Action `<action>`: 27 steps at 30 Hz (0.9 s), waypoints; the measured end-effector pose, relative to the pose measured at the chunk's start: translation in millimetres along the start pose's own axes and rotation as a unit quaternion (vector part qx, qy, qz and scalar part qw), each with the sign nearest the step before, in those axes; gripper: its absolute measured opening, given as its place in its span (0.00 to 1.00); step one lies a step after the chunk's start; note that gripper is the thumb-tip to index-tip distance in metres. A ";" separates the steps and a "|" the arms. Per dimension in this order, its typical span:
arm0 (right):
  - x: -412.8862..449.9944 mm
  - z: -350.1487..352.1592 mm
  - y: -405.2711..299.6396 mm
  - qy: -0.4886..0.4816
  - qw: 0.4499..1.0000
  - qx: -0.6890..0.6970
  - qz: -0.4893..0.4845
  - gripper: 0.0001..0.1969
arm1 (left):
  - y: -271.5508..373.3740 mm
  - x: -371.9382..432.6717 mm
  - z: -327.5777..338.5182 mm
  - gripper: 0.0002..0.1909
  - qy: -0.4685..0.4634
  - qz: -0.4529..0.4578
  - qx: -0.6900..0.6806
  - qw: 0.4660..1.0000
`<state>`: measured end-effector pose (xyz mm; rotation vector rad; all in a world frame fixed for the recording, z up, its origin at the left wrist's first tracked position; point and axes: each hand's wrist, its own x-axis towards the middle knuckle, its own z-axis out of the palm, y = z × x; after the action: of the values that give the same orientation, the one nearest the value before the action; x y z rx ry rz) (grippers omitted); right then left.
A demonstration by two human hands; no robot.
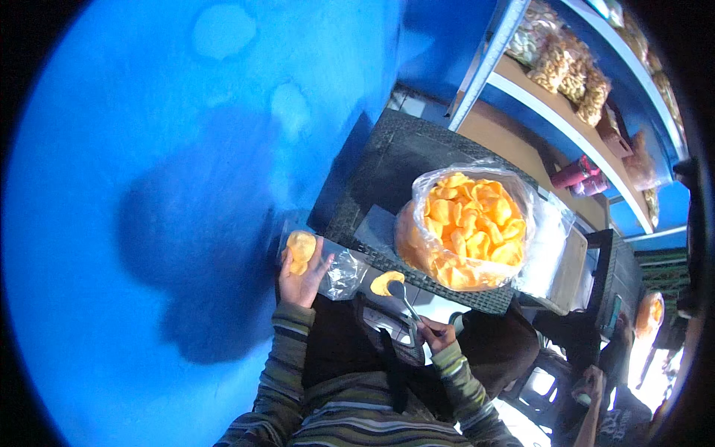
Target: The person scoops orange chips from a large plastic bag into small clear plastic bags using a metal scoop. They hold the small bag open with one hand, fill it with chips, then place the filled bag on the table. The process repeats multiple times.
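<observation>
My left hand (302, 282), palm up with the fingers curled around them, holds a few orange crackers (300, 250). A clear plastic bag (343, 275) lies beside that hand, partly behind it. In my right hand (437, 333) is the handle of a metal tongs or spoon (410, 306); which tool it is, I cannot tell. Its dark head touches or overlaps a single orange cracker (386, 283). Beyond it, a large open plastic bag full of orange crackers (475, 223) stands on a dark woven-edged table (385, 162).
Clear plastic bags (544, 240) lie right of the big bag, near a wooden board (568, 274). A blue wall (223, 167) rises close on the left. Shelves (558, 114) with bagged snacks stand beyond the table. Another person's hand (590, 385) shows at the lower right.
</observation>
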<state>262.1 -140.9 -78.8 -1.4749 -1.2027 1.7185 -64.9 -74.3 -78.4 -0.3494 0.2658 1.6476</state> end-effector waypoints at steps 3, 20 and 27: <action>-16.6 6.8 -26.4 0.050 0.999 0.011 -0.016 0.13 | -23.6 7.0 20.8 0.19 -0.089 -0.057 0.003 0.994; 32.6 -75.0 -182.6 0.324 0.832 -0.394 -0.219 0.11 | -50.4 82.6 103.1 0.23 -0.177 -0.091 -0.023 0.980; 37.1 -65.2 -179.7 0.360 0.725 -0.541 -0.229 0.16 | -49.7 52.7 101.0 0.22 -0.199 -0.080 0.011 0.977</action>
<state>293.1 -13.9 65.5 -1.8899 -1.9320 -0.1141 -27.1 17.3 -3.3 -0.0173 -0.0459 1.5167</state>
